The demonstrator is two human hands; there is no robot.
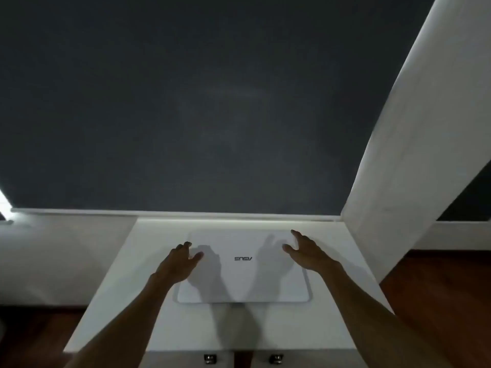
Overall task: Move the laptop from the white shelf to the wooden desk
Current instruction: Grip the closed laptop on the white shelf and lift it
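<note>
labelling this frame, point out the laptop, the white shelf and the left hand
laptop [243, 282], head view, bare lid below the logo
white shelf [127, 309], head view, bare top left of the laptop
left hand [180, 262], head view, back of hand

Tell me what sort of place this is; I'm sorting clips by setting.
Probably a room in a home or office: a closed white laptop lies on a white shelf against a dark wall, above a wooden floor.

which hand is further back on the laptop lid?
The right hand: its fingers reach near the far right corner of the laptop. The left hand sits nearer, at the left edge.
</note>
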